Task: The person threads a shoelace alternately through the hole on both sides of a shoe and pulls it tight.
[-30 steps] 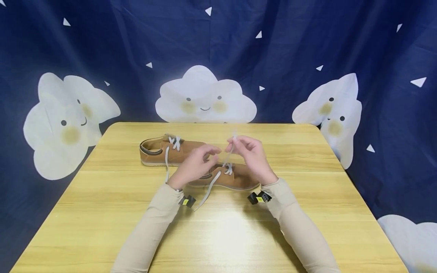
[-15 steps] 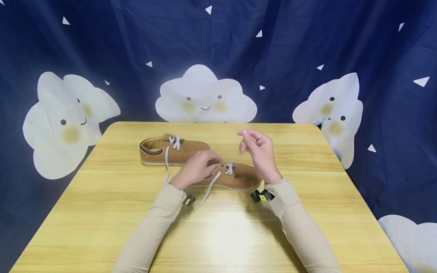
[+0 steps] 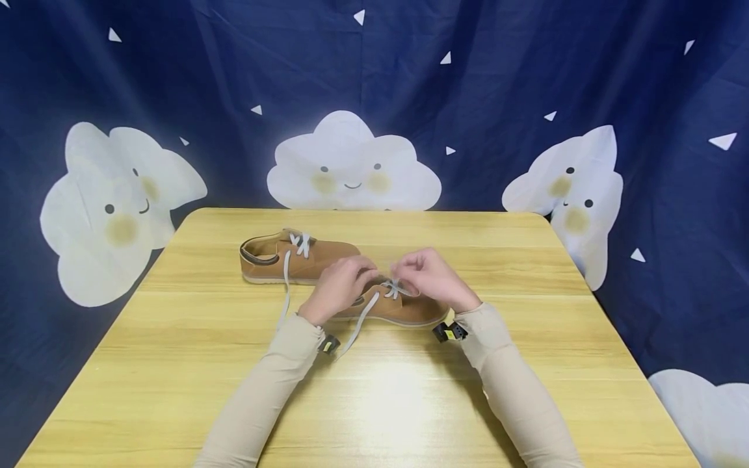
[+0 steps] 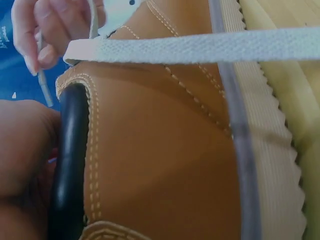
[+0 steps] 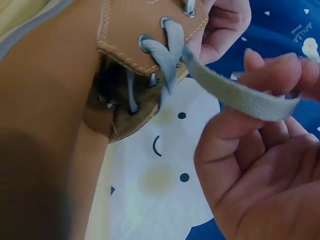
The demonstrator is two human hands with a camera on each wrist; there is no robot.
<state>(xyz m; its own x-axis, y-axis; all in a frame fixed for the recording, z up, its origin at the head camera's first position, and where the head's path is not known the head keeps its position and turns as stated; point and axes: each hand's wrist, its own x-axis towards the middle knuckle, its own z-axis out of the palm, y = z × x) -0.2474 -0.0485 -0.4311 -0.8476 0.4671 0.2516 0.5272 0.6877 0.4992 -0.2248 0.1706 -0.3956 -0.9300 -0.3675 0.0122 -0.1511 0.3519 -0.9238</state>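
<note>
A tan lace-up shoe [image 3: 418, 311] lies on its sole near the table's middle, toe to the right. My left hand [image 3: 339, 289] grips it at the collar, some fingers hidden behind the dark padded edge [image 4: 72, 150]. Above the eyelets, my right hand [image 3: 430, 276] pinches one end of the pale grey shoelace [image 5: 235, 97], which runs from the crossed lacing to my thumb and fingers. In the left wrist view the lace's tip [image 4: 46, 91] pokes out below those fingers. The other lace end [image 3: 361, 318] drapes over the shoe's near side onto the table.
A matching tan shoe [image 3: 330, 255] stands just behind and to the left, its own lace [image 3: 286, 279] hanging down the near side. Both rest on a light wooden table [image 3: 164, 364]. A dark blue curtain [image 3: 234, 58] with smiling clouds hangs beyond the table's far edge.
My right hand first lifts up and right, away from the shoe, then comes back down to the lacing with the lace. My left hand has lowered onto the collar. Both shoes stay put.
</note>
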